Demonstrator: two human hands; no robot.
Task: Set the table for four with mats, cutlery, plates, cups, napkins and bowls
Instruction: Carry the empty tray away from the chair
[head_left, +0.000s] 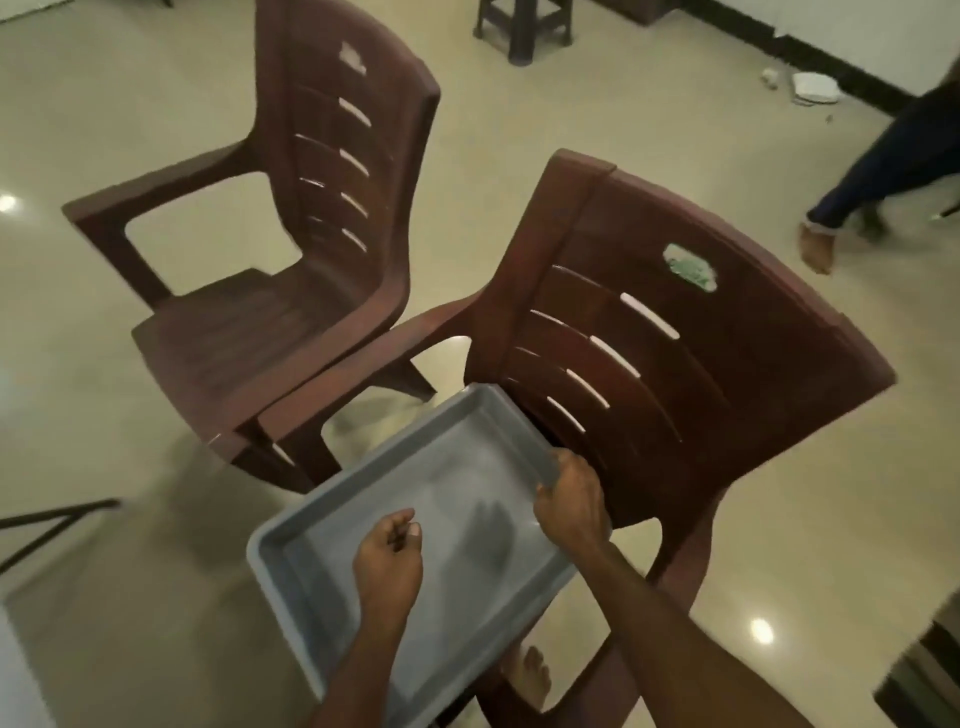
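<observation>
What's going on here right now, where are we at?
The person's right hand grips the rim of an empty grey tray, held over the seat of the nearer brown chair. The left hand hovers above the tray, fingers curled, holding nothing visible. No tableware is in view.

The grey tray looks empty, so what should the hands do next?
Probably set it down on the near chair. The grey tray holds nothing, only the right hand grips its rim, and the left hand hovers above it with fingers curled on nothing, so both hands could then fetch more things.
</observation>
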